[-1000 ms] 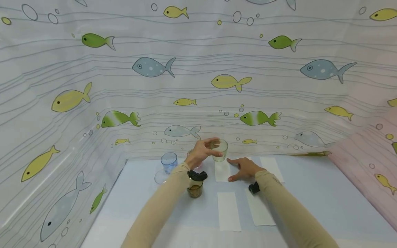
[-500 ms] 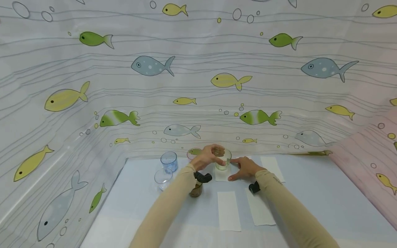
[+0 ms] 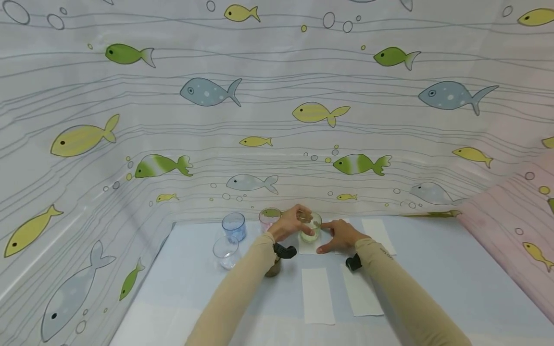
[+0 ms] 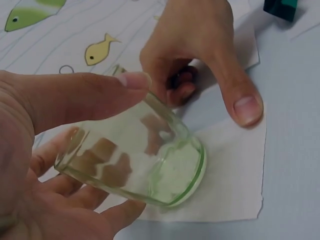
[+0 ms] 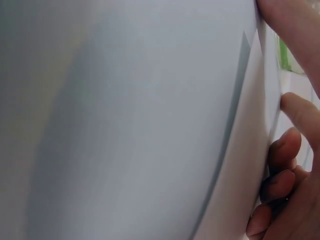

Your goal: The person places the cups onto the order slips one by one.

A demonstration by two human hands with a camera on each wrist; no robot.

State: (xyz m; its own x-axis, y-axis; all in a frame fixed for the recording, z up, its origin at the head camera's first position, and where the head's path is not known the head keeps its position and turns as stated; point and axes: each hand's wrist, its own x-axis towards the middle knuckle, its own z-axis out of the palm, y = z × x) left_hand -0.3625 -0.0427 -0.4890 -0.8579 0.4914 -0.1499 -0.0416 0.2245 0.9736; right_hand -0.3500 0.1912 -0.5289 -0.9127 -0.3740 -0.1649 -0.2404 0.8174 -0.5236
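Tumbler (image 3: 310, 235) of green-tinted glass is in the left hand (image 3: 291, 225), thumb on one side and fingers along the other; nearly upright, its base over the far-left paper slip (image 3: 307, 249). Whether base and paper touch cannot be told. Right hand (image 3: 344, 235) holds no glass: thumb and forefinger spread wide at the slip's right side, other fingers curled; any pressure on the paper cannot be judged.

Left of the work: blue glass (image 3: 233, 229), clear glass (image 3: 226, 254), pink glass (image 3: 265, 227), brown glass (image 3: 272, 269) partly hidden by the left arm. Near-left slip (image 3: 318, 295) and near-right slip (image 3: 363, 293) lie closer to the person.

Step in hand, as judged: placing the tumbler on paper. Next move would call for a level base, the slip kept flat, then a gentle release without tipping.
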